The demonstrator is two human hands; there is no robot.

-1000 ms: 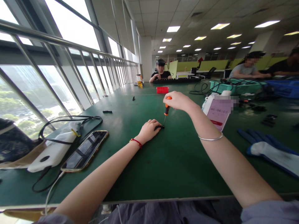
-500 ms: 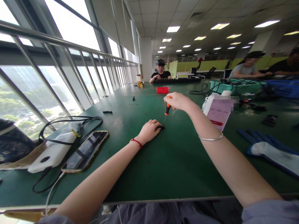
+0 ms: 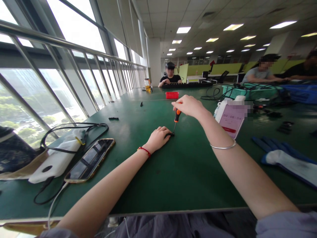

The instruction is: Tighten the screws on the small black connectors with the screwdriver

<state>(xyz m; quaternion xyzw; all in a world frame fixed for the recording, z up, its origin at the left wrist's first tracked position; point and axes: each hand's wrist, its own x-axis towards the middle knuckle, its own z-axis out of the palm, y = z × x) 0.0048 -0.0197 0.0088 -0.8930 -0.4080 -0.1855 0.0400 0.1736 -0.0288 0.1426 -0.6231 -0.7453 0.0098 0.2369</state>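
My right hand (image 3: 187,105) is closed around the handle of an orange and black screwdriver (image 3: 177,115), which points down and leans slightly. Its tip meets a small black part (image 3: 171,134) on the green table (image 3: 138,172). Low on the tabletop, my left hand (image 3: 158,138) pinches that part from the left, and the fingers partly hide it. Two other small black pieces, one at the left (image 3: 113,118) and one farther back (image 3: 141,104), lie apart from my hands.
At the left are a phone (image 3: 90,161), a white power bank (image 3: 55,160) and looped cables. A red tray (image 3: 172,95) stands behind my hands. To the right are an upright phone (image 3: 230,119), gloves (image 3: 289,162) and a green basket (image 3: 255,91). People sit farther back.
My right hand has shifted slightly up and left, its fingers repositioned on the screwdriver handle. My left hand and the black part have stayed in place.
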